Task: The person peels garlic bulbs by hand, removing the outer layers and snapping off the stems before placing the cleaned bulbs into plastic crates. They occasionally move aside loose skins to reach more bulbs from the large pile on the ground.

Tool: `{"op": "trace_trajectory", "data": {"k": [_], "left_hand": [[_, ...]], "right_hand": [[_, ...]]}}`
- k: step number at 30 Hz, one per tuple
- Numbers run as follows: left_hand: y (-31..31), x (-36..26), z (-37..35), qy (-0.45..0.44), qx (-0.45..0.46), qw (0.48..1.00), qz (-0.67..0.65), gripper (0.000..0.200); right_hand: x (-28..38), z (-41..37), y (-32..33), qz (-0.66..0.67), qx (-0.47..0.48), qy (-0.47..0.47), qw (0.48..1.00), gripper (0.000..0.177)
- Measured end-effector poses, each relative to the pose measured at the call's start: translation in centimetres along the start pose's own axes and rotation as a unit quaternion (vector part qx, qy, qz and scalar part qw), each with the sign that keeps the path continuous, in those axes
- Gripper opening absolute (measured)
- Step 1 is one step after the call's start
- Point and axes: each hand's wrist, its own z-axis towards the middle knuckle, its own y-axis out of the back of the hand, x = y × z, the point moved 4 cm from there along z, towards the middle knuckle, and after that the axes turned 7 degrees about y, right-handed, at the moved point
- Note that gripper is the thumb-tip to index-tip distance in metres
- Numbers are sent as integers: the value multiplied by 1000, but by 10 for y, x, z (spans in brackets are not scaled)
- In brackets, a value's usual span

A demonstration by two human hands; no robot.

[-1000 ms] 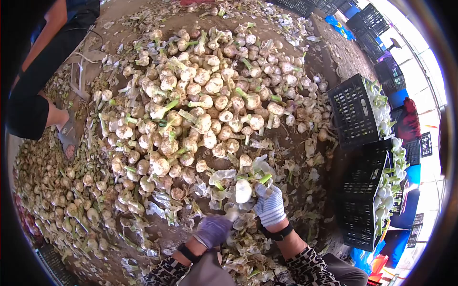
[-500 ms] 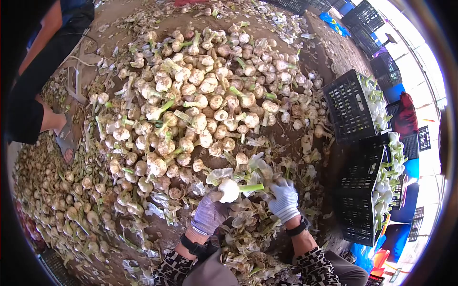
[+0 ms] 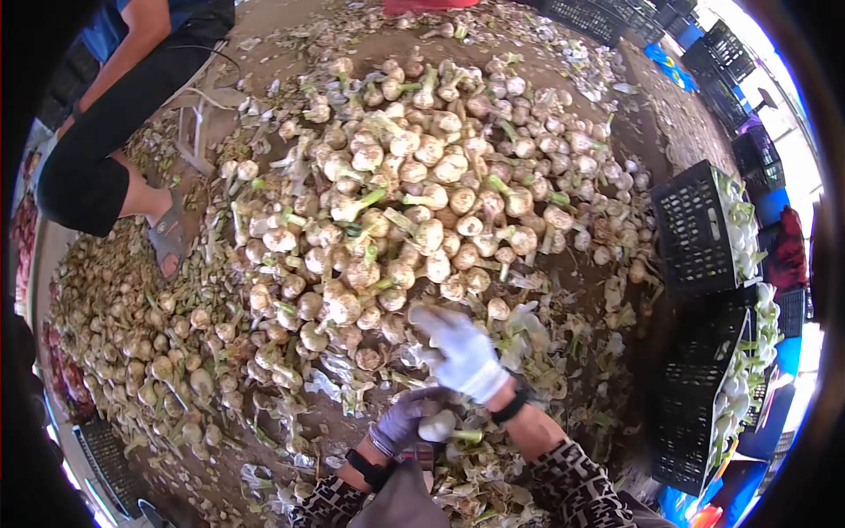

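Observation:
My left hand, in a greyish-purple glove and low near my lap, closes on a peeled white garlic bulb whose short green stem points right. Above it, my right hand, in a white glove and slightly blurred, stretches over the lower edge of the heap with its fingers extended and nothing visible in them. The heap of garlic bulbs, soil-stained and with cut stems, lies on the ground beyond both hands. Loose garlic skins lie just right of the right hand.
Black crates holding white, green-stemmed garlic stand tilted in view at the right. Another person's leg and sandaled foot are at upper left. Smaller bulbs cover the ground at left. A dark crate sits lower left.
My right hand has moved left and up toward the heap. My left hand has drawn down toward my lap with the garlic bulb. The whole view has shifted, so the heap appears further right.

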Motion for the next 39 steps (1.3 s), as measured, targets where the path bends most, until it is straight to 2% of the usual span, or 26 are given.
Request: {"op": "trace_trajectory", "data": {"k": [1,2,3,5,6,7,8,9,11,12,13,16,18,19,21,23,24,25,27,29,30,31,33,35,37,39], "left_hand": [[-3,-5,-8,-30,-5,998,47,44],[5,1,-13,-8,5,997,-78,43],[9,2,-18,17,-13,1000,-22,40],[15,-7,-27,-109,-23,988,110,36],[15,-12,-30,-110,-25,988,110,36],[17,-24,-37,-167,-82,972,144,32],[18,-38,-44,-222,-137,949,177,29],[25,-41,-44,-141,-140,979,-53,21],[31,-57,-53,-195,-229,949,-96,21],[53,-58,-54,-242,-261,934,-26,35],[50,-61,-59,-241,-263,934,-29,35],[31,-82,-55,-253,-208,945,-15,60],[18,-79,-39,-253,-199,947,9,62],[16,-77,-28,-273,-185,944,0,62],[8,-74,-23,-259,-176,950,-7,61],[5,-71,-21,-246,-171,954,-13,60],[7,-70,-21,-255,-177,950,16,59],[8,-69,-22,-263,-184,946,44,59],[2,-65,-25,-265,-199,937,108,59],[-13,-67,-27,-251,-271,858,357,62],[-15,-66,-26,-249,-269,859,358,62],[-19,-67,-27,-275,-280,808,438,66],[-27,-69,-31,-320,-296,684,585,74],[-30,-68,-31,-317,-299,662,610,74],[-42,-70,-29,-273,-301,586,701,74],[-34,-65,-28,-299,-306,597,679,72]], "right_hand": [[16,24,-12,-13,54,0,998,73],[21,44,-30,-24,105,-30,994,76],[26,60,-46,-35,156,-59,985,79],[16,83,-78,10,225,-162,961,87],[18,89,-81,40,228,-178,956,83],[14,87,-91,40,229,-177,956,83],[8,83,-103,38,190,-154,969,82],[4,82,-109,35,149,-130,980,80],[-10,75,-116,99,82,-104,986,61],[-9,69,-106,95,52,-77,991,61],[-5,60,-89,91,27,-51,994,61],[3,31,-55,-52,85,71,992,71],[12,15,-47,-166,152,113,968,69],[17,8,-41,-170,136,152,964,70],[19,-2,-27,-72,123,91,986,73],[11,-13,-7,91,-42,79,992,60],[6,-21,5,127,-87,-37,988,53],[-11,-40,-3,411,-165,-230,867,47],[-18,-56,-4,502,-93,-416,753,39],[-8,-51,-13,514,-107,-347,777,38],[-10,-56,-24,545,-83,-388,739,37],[-11,-54,-28,480,-83,-331,808,32],[-15,-58,-36,497,-84,-357,787,24],[-11,-57,-33,523,-112,-364,762,24],[-8,-58,-26,548,-143,-372,735,24],[-8,-61,-22,556,-136,-394,719,19]]}}
